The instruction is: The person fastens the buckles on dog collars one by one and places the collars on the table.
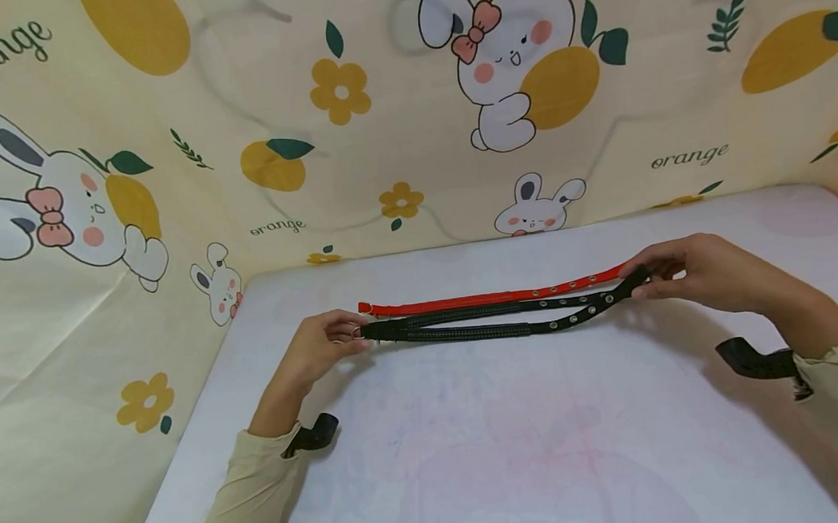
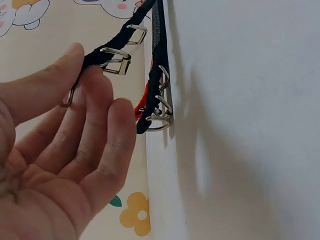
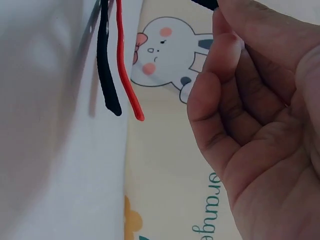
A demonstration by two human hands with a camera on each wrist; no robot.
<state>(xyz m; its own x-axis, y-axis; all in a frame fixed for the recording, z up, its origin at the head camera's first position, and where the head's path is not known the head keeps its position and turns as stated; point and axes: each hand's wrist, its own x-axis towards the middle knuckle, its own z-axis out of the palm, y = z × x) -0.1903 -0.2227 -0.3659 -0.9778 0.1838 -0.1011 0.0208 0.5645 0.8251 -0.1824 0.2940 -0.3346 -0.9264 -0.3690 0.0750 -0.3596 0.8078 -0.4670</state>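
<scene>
A black collar (image 1: 481,333) with metal eyelets stretches between the two hands, its middle close over the table. My left hand (image 1: 316,349) pinches its buckle end between thumb and fingertips; a metal buckle (image 2: 117,61) shows just past them. At the other end, my right hand (image 1: 711,274) pinches the tip (image 3: 204,4) between thumb and forefinger. Behind lies a second black collar (image 1: 465,315), its buckle end (image 2: 156,107) near the left fingers. Farthest back is a red collar (image 1: 450,302), side by side with it, its loose tip (image 3: 135,105) beneath the right hand.
The collars are over a white table (image 1: 516,431). A cream cloth (image 1: 382,136) printed with rabbits, oranges and flowers rises along the table's back and left edges. Each wrist carries a black camera mount, the left one (image 1: 317,433) low over the table.
</scene>
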